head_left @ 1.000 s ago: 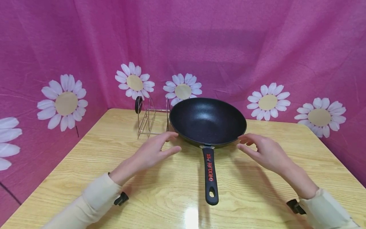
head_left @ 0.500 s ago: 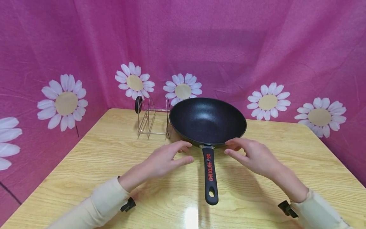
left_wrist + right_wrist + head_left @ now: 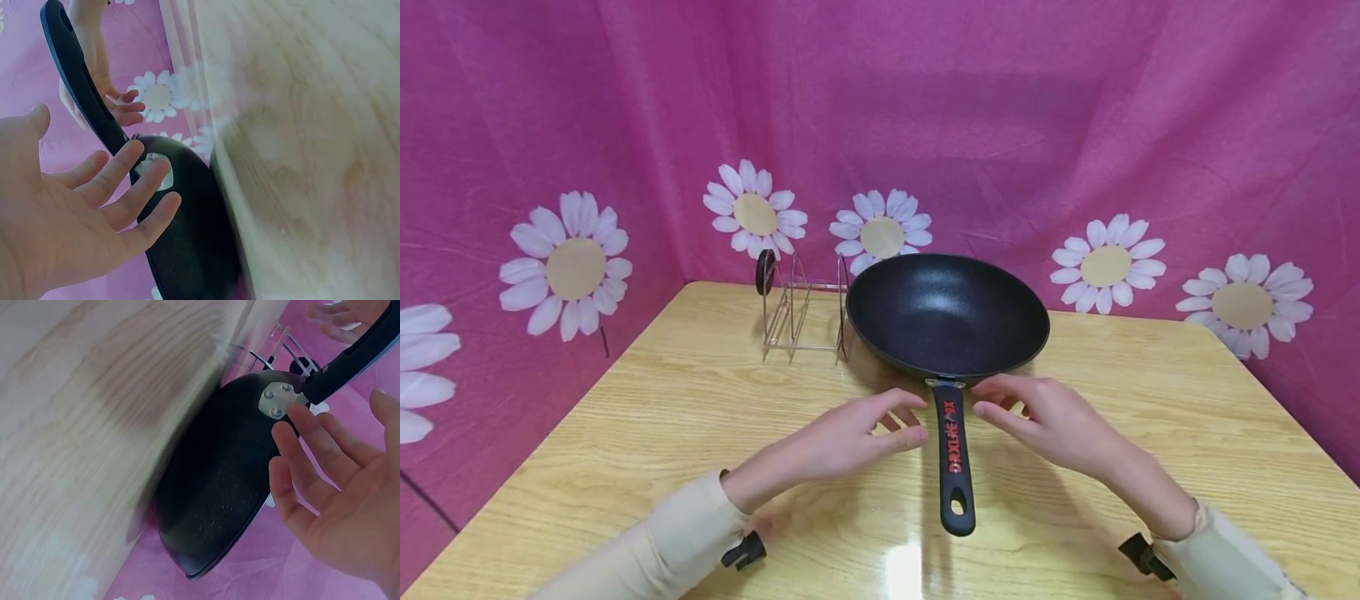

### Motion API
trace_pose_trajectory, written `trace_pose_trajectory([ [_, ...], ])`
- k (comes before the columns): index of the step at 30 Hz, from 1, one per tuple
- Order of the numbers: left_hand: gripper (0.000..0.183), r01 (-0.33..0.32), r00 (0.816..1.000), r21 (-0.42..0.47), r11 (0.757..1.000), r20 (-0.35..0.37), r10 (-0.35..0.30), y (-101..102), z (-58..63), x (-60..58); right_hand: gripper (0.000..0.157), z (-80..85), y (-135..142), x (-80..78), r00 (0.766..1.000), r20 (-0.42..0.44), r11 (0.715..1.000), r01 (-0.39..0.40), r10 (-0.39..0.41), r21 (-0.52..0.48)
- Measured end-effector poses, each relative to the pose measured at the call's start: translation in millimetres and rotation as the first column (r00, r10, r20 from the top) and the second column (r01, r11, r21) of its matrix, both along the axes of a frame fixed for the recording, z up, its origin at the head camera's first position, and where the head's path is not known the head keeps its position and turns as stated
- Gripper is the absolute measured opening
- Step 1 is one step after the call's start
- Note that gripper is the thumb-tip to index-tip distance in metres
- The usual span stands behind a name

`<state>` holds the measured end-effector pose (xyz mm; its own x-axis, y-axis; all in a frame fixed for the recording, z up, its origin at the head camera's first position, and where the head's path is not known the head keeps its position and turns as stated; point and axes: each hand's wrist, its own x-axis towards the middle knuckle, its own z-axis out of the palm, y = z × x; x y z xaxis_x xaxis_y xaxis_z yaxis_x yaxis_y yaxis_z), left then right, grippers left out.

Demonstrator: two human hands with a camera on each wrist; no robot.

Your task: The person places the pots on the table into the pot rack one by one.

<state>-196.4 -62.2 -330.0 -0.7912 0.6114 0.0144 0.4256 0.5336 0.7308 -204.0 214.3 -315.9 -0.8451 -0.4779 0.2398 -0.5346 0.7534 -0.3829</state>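
My left hand (image 3: 867,433) and right hand (image 3: 1054,421) hold nothing, fingers loosely spread. The black wok (image 3: 947,317) sits just beyond my fingertips, its handle (image 3: 955,442) between them. I'd best grip close to the wok, minding the wire rack (image 3: 801,347) beyond my left fingers.

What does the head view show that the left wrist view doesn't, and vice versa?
Only head: the thin metal wire rack, the inside of the round black pan, and red lettering on its black handle.

Only left wrist: the palm of the bare left hand, and the face of the silver metal plate, partly behind fingers.

Both: pan, handle, left hand, bare right hand, wooden table, pink flowered cloth.
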Motion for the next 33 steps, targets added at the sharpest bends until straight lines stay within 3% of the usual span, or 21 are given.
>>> trace_pose_trajectory([
  [9,0.048,0.026,1.0,-0.002,1.0,-0.003,-0.026,8,-3.8,6.0,0.034,-1.6,-3,2.9,0.985,0.17,0.996,-0.023,0.036,-0.082],
  [13,0.047,0.044,0.999,-0.001,0.999,0.009,-0.044,12,-4.6,9.3,0.03,-3.2,-4,3.5,0.978,0.202,0.992,-0.034,0.058,-0.122],
  [18,0.04,0.082,0.993,0.059,0.995,0.076,-0.086,17,-4.0,13.9,0.028,-5.5,-6,4.0,0.96,0.266,0.982,-0.042,0.091,-0.183],
  [25,0.044,0.104,0.964,0.171,0.98,0.224,-0.142,20,-8.1,17.9,0.035,-11.1,-10,-1.0,0.875,0.455,0.957,-0.029,0.163,-0.288],
  [29,0.043,0.128,0.945,0.244,0.961,0.265,-0.193,23,-11.8,21.0,0.038,-16.7,-13,-4.1,0.825,0.525,0.934,-0.009,0.208,-0.357],
  [33,0.038,0.133,0.908,0.316,0.939,0.34,-0.243,28,-15.0,25.4,0.038,-22.1,-16,-5.8,0.785,0.57,0.914,0.009,0.244,-0.405],
])
